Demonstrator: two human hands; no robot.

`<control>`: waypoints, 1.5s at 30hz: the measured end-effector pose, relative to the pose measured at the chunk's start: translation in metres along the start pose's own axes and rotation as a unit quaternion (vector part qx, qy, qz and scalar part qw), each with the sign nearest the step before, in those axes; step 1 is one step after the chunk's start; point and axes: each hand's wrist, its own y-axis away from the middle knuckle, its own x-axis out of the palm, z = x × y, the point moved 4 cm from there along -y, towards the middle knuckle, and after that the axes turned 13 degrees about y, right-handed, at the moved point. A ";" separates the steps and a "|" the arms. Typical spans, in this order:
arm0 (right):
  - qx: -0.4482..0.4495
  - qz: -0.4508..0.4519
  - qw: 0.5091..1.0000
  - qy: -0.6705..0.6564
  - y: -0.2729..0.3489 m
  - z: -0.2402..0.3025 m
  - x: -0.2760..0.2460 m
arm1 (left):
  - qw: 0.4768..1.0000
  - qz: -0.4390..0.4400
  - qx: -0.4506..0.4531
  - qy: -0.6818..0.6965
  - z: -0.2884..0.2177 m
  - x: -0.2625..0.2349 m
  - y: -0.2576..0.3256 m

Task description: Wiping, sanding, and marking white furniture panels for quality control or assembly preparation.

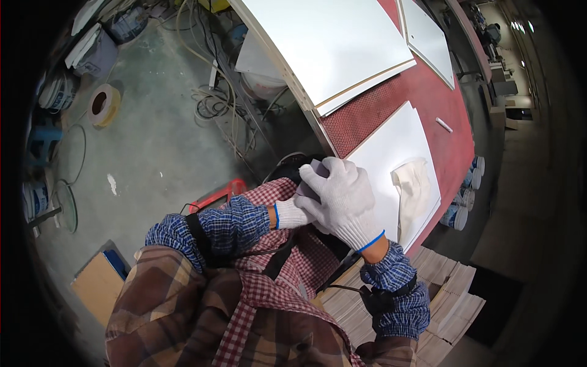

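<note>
Both my hands wear white knitted gloves with blue cuffs and meet in front of my apron, at the near edge of a white panel (385, 144). My right hand (345, 199) is closed round a small grey-purple piece (304, 191), flat-sided; its exact kind is not clear. Just below and behind it, my left hand (295, 214) lies against the right, its fingers mostly hidden, so I cannot see what they grip. On the panel, to the right of my hands, rests a crumpled cream cloth or glove (411, 183).
Larger white panels (342, 43) are stacked on the red-topped table (449, 165), with a white stick (444, 125) near its right side. Bundled boards (437, 287) stand at lower right. Cables (223, 110), a red frame (217, 194), a tape roll (104, 105) and buckets occupy the floor.
</note>
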 end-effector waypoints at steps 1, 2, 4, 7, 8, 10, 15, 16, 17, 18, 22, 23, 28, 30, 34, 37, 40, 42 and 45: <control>0.005 0.000 1.000 0.002 -0.003 -0.008 -0.001 | 0.985 -0.078 -0.078 0.134 0.013 -0.004 0.002; 0.052 0.054 0.997 -0.015 -0.006 -0.030 0.006 | 0.926 0.026 -0.338 0.165 -0.020 0.008 -0.011; 0.129 0.078 0.986 0.075 -0.010 -0.061 0.018 | 0.778 0.121 -0.596 0.158 -0.063 0.013 -0.015; 0.012 0.076 0.997 -0.007 -0.005 -0.017 0.007 | 0.988 0.055 -0.044 -0.134 0.005 0.005 -0.001; -0.039 0.033 0.999 -0.014 -0.003 -0.005 0.003 | 0.991 -0.117 0.009 0.069 -0.007 0.005 -0.007; 0.019 0.082 0.996 -0.015 -0.007 -0.031 0.002 | 0.939 0.008 -0.318 0.134 -0.054 0.012 -0.030; -0.035 0.080 0.995 -0.040 -0.004 -0.016 0.005 | 0.991 0.051 -0.081 -0.095 -0.040 0.008 -0.011; -0.057 0.086 0.994 -0.025 0.001 -0.008 0.004 | 0.948 -0.023 -0.161 0.274 -0.027 0.002 -0.003; -0.050 0.085 0.995 -0.025 0.002 -0.017 0.005 | 0.947 -0.017 -0.165 0.274 -0.050 0.005 -0.014; 0.038 0.057 0.988 -0.140 0.003 -0.040 0.004 | 0.908 0.013 -0.354 0.223 -0.064 0.011 -0.016; 0.394 -0.089 0.756 -0.515 0.050 -0.105 -0.019 | 0.844 0.036 -0.520 0.126 -0.086 -0.002 -0.022; 0.393 -0.152 0.654 -0.628 0.071 -0.107 -0.010 | 0.864 0.028 -0.490 0.108 -0.095 -0.011 -0.030; 0.495 -0.223 0.448 -0.710 0.175 -0.130 -0.002 | 0.819 -0.297 -0.407 0.274 -0.076 -0.111 -0.037; 0.509 -0.242 0.414 -0.715 0.205 -0.133 -0.003 | 0.839 -0.253 -0.430 0.215 -0.080 -0.113 -0.031; 0.543 -0.202 0.529 -0.620 0.230 -0.150 -0.029 | 0.855 -0.102 -0.474 0.184 -0.108 -0.066 -0.037; 0.599 -0.176 0.716 -0.313 0.272 -0.215 -0.031 | 0.867 0.008 -0.491 0.090 -0.112 -0.030 -0.038; 0.650 -0.063 0.752 -0.089 0.279 -0.281 -0.011 | 0.850 -0.034 -0.516 0.104 -0.103 -0.020 -0.031; 0.661 -0.032 0.748 -0.046 0.271 -0.313 -0.004 | 0.852 -0.037 -0.507 0.128 -0.103 -0.021 -0.028; 0.659 0.008 0.752 -0.006 0.262 -0.360 0.015 | 0.852 -0.050 -0.501 0.145 -0.103 -0.024 -0.016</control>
